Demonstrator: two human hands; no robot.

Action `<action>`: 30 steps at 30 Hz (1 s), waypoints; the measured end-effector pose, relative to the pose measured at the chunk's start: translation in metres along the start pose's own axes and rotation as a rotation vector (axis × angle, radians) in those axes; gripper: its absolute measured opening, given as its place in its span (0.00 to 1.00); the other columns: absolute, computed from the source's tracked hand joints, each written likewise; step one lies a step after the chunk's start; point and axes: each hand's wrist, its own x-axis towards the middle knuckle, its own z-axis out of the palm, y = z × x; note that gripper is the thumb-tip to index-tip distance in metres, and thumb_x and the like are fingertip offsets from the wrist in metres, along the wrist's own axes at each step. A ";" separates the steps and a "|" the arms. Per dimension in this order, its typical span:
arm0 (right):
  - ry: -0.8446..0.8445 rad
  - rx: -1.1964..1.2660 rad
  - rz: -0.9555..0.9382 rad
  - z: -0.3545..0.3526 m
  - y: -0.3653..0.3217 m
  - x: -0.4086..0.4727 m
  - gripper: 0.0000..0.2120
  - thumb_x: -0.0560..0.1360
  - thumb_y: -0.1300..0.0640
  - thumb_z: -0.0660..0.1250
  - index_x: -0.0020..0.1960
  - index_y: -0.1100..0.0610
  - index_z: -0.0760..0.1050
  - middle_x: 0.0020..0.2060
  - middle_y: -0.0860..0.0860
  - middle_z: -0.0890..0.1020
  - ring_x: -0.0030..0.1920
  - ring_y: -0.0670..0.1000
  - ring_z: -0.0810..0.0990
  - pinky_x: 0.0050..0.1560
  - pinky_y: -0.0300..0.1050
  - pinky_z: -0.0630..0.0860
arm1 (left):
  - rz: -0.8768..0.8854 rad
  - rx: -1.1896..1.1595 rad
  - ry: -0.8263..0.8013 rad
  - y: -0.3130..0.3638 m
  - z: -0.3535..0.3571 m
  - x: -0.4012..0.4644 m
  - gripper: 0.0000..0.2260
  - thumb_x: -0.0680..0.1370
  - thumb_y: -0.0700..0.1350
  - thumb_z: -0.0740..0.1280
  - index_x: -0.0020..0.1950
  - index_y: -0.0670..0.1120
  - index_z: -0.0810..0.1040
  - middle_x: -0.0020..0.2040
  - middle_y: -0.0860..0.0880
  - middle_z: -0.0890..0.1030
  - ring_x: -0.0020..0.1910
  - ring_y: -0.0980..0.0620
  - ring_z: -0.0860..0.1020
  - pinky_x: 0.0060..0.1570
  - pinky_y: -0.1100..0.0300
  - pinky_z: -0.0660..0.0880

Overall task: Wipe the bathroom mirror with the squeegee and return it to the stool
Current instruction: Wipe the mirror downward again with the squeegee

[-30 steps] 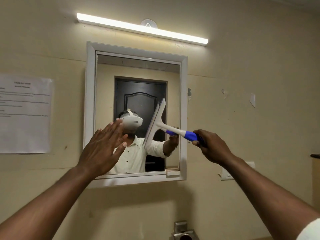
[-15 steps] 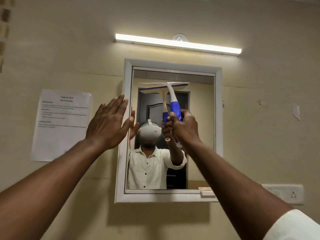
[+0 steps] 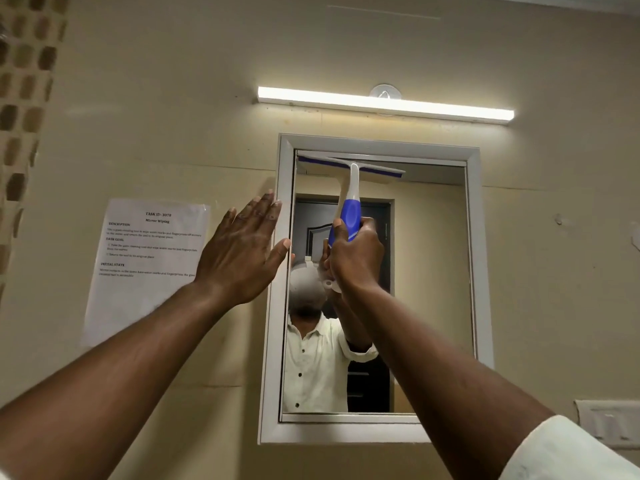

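A white-framed mirror [image 3: 478,258] hangs on the beige wall. The squeegee [image 3: 351,188] is white with a blue grip, and its blade lies flat along the top left part of the glass, just under the frame. My right hand [image 3: 356,258] is closed around the blue handle below the blade. My left hand [image 3: 242,251] is raised flat with fingers spread, its fingertips and thumb at the mirror's left frame edge. The stool is out of sight.
A lit tube light [image 3: 384,103] runs above the mirror. A printed task sheet [image 3: 138,265] is taped to the wall left of it. A white switch plate [image 3: 609,427] sits at the lower right. Brown mosaic tiles [image 3: 24,98] line the far left.
My right hand turned the squeegee from sideways to upright and lifted its blade to the top of the glass. My left hand moved left to the frame's edge. The view shifted left and tilted up.
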 end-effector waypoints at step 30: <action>0.014 -0.135 -0.011 -0.031 0.050 -0.066 0.17 0.78 0.50 0.62 0.63 0.58 0.70 0.44 0.50 0.76 0.41 0.46 0.77 0.42 0.38 0.74 | -0.036 -0.080 -0.114 0.014 0.023 -0.055 0.28 0.80 0.58 0.49 0.77 0.50 0.45 0.78 0.52 0.45 0.77 0.54 0.46 0.72 0.55 0.42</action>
